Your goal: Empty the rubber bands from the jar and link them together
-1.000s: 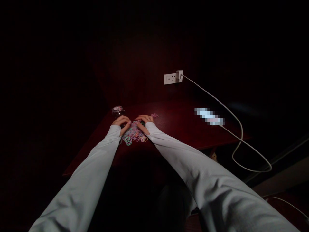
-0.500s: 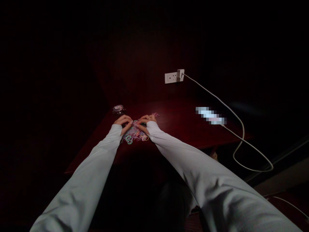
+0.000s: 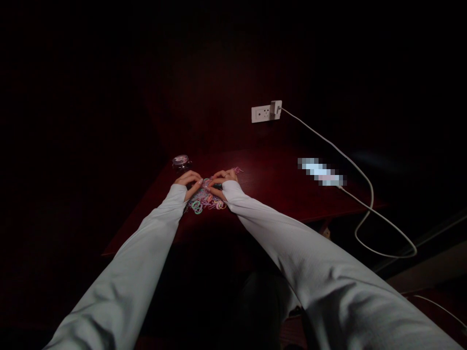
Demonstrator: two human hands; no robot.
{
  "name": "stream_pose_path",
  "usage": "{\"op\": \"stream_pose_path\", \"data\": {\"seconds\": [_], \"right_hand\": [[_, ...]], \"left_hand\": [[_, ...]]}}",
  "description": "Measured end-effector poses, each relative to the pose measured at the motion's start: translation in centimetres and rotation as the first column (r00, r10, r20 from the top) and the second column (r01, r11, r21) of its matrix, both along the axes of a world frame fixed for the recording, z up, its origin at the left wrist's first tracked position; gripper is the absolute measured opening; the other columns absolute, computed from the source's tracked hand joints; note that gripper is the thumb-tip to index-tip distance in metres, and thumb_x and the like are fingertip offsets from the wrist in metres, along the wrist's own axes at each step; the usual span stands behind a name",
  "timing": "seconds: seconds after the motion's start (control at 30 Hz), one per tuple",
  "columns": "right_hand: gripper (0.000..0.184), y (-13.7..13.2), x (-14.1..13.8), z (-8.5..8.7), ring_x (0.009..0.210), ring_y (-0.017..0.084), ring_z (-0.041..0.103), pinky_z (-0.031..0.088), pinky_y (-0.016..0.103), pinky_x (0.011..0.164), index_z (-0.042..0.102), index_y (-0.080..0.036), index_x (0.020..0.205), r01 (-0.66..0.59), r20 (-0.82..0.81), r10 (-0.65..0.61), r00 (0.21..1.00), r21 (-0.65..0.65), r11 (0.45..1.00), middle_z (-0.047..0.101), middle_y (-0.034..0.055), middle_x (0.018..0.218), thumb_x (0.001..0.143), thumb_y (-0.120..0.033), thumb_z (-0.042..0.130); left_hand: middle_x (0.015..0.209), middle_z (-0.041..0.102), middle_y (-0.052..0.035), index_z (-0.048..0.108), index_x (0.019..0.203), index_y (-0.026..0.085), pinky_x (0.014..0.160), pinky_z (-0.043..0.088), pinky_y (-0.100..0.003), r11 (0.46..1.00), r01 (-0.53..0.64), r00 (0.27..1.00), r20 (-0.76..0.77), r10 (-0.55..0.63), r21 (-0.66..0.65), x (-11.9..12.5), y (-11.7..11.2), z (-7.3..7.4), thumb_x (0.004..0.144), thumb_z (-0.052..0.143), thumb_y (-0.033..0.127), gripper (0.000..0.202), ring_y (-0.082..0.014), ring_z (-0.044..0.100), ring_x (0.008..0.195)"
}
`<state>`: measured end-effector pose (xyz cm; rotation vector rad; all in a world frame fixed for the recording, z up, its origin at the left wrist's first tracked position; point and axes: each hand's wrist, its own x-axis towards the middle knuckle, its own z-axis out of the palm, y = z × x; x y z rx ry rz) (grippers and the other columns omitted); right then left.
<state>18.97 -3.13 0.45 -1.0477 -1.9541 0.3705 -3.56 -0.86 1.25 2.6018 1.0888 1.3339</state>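
Small coloured hair ties (image 3: 204,201), in purple, pink, green and yellow, lie in a loose pile on the dark red table. Over the pile's far side, my left hand (image 3: 188,182) is closed, its thumb and fingertips pinched on what looks like a hair tie. Facing it from the right, my right hand (image 3: 222,181) is pinched in the same way, its fingertips almost meeting the left ones. The ties at the fingertips are small and partly covered by the fingers. Beyond my left hand stands a clear jar (image 3: 181,163) with a patterned lid.
Several pink-red ties (image 3: 237,170) lie just beyond my right hand. A blurred-out lit phone-like device (image 3: 321,172) rests at the table's right, its white cable (image 3: 330,142) running to a charger (image 3: 276,107) in the wall socket (image 3: 260,114). The cable loops past the table edge.
The whole view has shifted slightly, so everything sits a little higher and further right. Both hands stay pinched together over the pile, with only small finger movement.
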Motion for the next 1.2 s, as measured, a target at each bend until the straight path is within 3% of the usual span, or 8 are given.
{"op": "stream_pose_path", "data": {"seconds": [0.23,0.4,0.57,0.8,0.97,1.2], "right_hand": [[0.018,-0.1,0.1,0.2,0.114,0.025,0.045,0.032,0.041,0.106,0.087,-0.03,0.089,0.005,0.016,-0.006,1.0,0.004,1.0,0.072,0.0028,0.114,0.089,-0.048,0.084],[0.021,1.3,-0.2,-0.4,0.114,0.025,0.048,0.031,0.042,0.106,0.088,-0.031,0.086,0.077,-0.079,-0.087,0.993,-0.125,0.989,0.071,0.0037,0.107,0.086,-0.052,0.086],[0.02,1.6,-0.4,-0.9,0.115,0.025,0.047,0.032,0.042,0.106,0.088,-0.033,0.092,0.109,-0.094,-0.12,0.988,-0.114,0.988,0.069,0.0036,0.108,0.083,-0.05,0.089],[0.02,0.2,-0.1,-0.1,0.115,0.026,0.044,0.032,0.042,0.105,0.087,-0.037,0.099,0.02,-0.021,-0.022,1.0,-0.096,0.995,0.071,0.0015,0.119,0.084,-0.05,0.089],[0.021,0.5,-0.2,-0.1,0.116,0.026,0.045,0.032,0.043,0.105,0.087,-0.034,0.093,0.05,-0.023,-0.052,0.998,-0.111,0.993,0.073,0.002,0.116,0.088,-0.054,0.084],[0.011,0.9,-0.4,-0.5,0.116,0.024,0.048,0.035,0.04,0.105,0.086,-0.032,0.088,0.066,-0.08,-0.076,0.994,-0.117,0.991,0.074,0.0003,0.108,0.092,-0.041,0.082]], "left_hand": [[0.096,0.075,-0.0074,0.076,0.085,0.02,0.07,0.054,-0.031,1.0,0.014,1.0,-0.001,-0.014,-0.006,0.3,-0.1,-0.2,0.101,0.062,0.049,0.035,-0.0185,0.066,0.08],[0.097,0.074,-0.0076,0.074,0.089,0.02,0.077,0.055,-0.032,0.999,0.043,0.999,-0.004,-0.043,0.032,0.9,-1.0,0.0,0.103,0.06,0.046,0.032,-0.0194,0.067,0.085],[0.097,0.074,-0.0078,0.073,0.09,0.021,0.081,0.056,-0.035,0.997,0.058,0.998,-0.005,-0.058,0.046,0.9,-1.0,0.1,0.104,0.059,0.047,0.033,-0.021,0.069,0.089],[0.095,0.074,-0.0072,0.073,0.088,0.02,0.08,0.056,-0.034,0.997,0.07,0.998,0.006,-0.07,0.039,1.1,-0.9,-0.2,0.104,0.06,0.047,0.034,-0.0201,0.068,0.087],[0.094,0.074,-0.0072,0.074,0.087,0.02,0.08,0.055,-0.035,0.997,0.079,0.997,0.001,-0.079,0.022,1.2,-1.0,-0.2,0.104,0.061,0.05,0.037,-0.0196,0.068,0.084],[0.094,0.074,-0.0076,0.072,0.085,0.021,0.082,0.056,-0.035,0.999,0.04,0.999,0.008,-0.04,-0.001,1.3,-1.2,0.2,0.104,0.058,0.05,0.037,-0.0209,0.068,0.086]]}}
